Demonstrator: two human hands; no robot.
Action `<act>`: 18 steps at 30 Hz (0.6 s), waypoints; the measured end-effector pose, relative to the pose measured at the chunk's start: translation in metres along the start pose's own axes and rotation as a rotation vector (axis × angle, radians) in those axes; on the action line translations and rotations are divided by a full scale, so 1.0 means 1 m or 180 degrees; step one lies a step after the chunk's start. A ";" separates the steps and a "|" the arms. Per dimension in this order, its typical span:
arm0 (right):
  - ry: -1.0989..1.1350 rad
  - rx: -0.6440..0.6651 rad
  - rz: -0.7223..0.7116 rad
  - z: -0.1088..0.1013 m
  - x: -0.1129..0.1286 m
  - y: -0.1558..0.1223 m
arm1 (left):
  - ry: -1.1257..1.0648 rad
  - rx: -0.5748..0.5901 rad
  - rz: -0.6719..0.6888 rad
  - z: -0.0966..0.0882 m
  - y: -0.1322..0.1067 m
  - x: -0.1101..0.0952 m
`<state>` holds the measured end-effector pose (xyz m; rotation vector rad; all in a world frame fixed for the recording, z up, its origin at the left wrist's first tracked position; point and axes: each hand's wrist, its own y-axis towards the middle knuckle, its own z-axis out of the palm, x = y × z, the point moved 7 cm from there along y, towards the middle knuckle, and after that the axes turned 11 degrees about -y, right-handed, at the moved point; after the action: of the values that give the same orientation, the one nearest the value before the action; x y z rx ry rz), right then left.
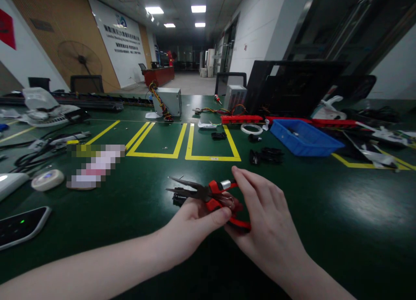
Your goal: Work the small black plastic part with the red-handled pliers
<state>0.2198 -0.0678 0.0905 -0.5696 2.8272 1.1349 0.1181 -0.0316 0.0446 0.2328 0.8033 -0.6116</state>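
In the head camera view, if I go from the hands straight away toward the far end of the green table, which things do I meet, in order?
Red-handled pliers held by left hand and right hand → yellow floor-tape rectangle → small black part → white flat piece → wire bundle.

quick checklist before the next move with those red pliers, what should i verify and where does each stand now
1. Grip on the pliers: left hand and right hand both hold the red handles. Ok.
2. Jaws: open, tips apart, pointing left, away from both hands. Ok.
3. Anything caught between the tips: nothing shows there. Ok.
4. Small black part under the pliers: partly hidden, so whether it touches the tool is unclear. Cannot tell.
5. Silver piece by the right fingertips: whether it is part of the pliers or separate is unclear. Cannot tell.
6. Green table to the right of the hands: bare, with the blue bin well behind. Ok.
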 end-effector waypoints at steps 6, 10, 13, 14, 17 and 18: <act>-0.0100 -0.0072 -0.0043 0.000 0.003 -0.001 | -0.0226 -0.0059 -0.0334 -0.005 -0.004 0.007; -0.0206 -0.0164 -0.0077 -0.004 0.004 0.000 | -0.0251 0.0224 -0.0462 -0.002 -0.005 0.009; -0.0213 -0.0247 -0.0120 -0.009 0.006 0.001 | -0.0185 0.0355 -0.0391 0.000 -0.004 0.009; -0.0215 -0.0261 -0.0131 -0.011 0.006 0.001 | -0.0114 0.0322 -0.0361 0.000 -0.004 0.010; -0.0230 -0.0284 -0.0114 -0.013 0.007 0.002 | 0.0183 -0.0013 -0.0146 -0.002 -0.003 0.006; -0.0229 -0.0273 -0.0100 -0.013 0.007 0.002 | 0.0300 -0.0149 -0.0045 -0.003 -0.002 0.004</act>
<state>0.2137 -0.0782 0.1001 -0.5644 2.7110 1.2496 0.1167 -0.0336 0.0396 0.2146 0.9097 -0.5979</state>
